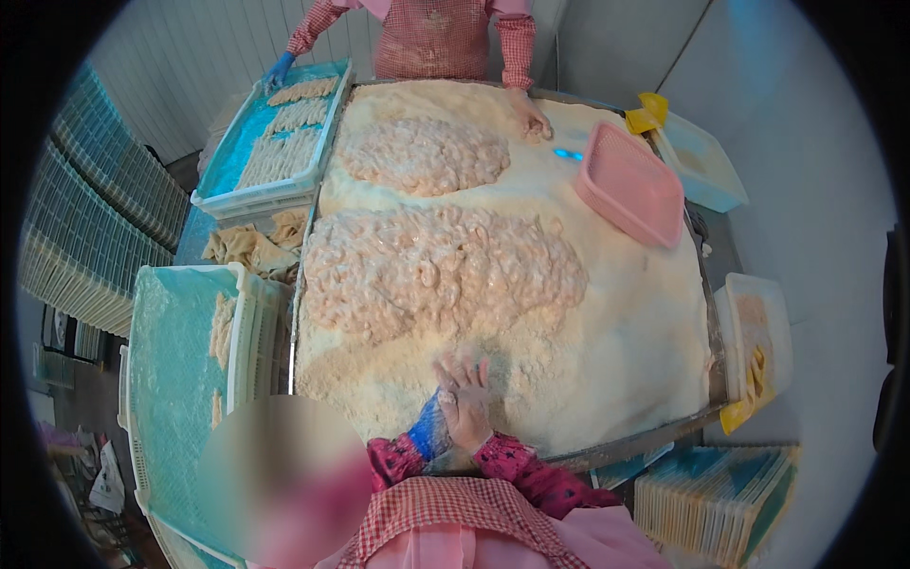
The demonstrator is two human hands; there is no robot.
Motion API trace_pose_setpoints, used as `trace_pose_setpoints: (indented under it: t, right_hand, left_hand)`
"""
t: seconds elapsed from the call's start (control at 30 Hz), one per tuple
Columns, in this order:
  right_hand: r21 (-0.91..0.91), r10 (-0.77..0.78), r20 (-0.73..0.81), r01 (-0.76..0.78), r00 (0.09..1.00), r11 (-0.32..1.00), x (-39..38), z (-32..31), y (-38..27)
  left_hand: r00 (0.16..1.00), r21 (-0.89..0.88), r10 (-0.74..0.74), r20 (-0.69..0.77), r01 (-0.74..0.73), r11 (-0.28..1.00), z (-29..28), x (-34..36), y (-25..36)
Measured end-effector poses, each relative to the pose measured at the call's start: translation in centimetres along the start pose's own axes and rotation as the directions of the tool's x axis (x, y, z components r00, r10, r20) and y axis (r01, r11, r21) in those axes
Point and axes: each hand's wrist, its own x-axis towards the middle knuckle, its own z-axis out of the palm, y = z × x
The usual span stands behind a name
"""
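My right hand (467, 417), pale and dusted, lies across my left hand (432, 425) at the near edge of the crumb-covered table. The right fingers stretch forward and apart, slightly blurred. A blue glove shows on the left hand; its fingers are mostly hidden behind the right one. Both are low over the layer of pale breading crumbs (616, 351), with nothing visible held. Just beyond them spreads a wide heap of wet, pale raw meat pieces (436, 270), partly dusted along its near side. A second, smaller meat heap (422, 156) sits farther back.
Across the table, a co-worker's hand (533, 121) touches the crumbs; their blue-gloved hand (278, 72) is at a tray (327, 156) of coated strips. A pink basket (630, 185) rests right. At left are another tray (171, 379), cloths (251, 248) and stacked trays (85, 256). Tubs (773, 332) stand right.
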Motion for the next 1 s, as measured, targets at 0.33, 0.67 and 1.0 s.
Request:
trace_pose_setpoints:
  t: [0.33,0.67,1.0]
  right_hand:
    - [0.188,0.095,-0.127,-0.070,0.987,0.980,11.5,0.1,1.0]
    - [-0.009,-0.015,-0.126,0.014,0.992,1.000,16.9,1.2,5.8]
    - [0.708,0.400,-0.023,-0.267,0.916,0.654,15.8,-0.1,8.6]
  left_hand:
    - [0.965,-0.267,-0.017,-0.261,-0.055,0.962,-3.8,-0.7,4.8]
    - [0.390,0.156,0.494,-0.778,-0.641,0.752,-9.8,-13.4,23.8]
    - [0.568,0.575,0.391,-0.724,0.185,0.797,-22.1,-27.3,21.1]
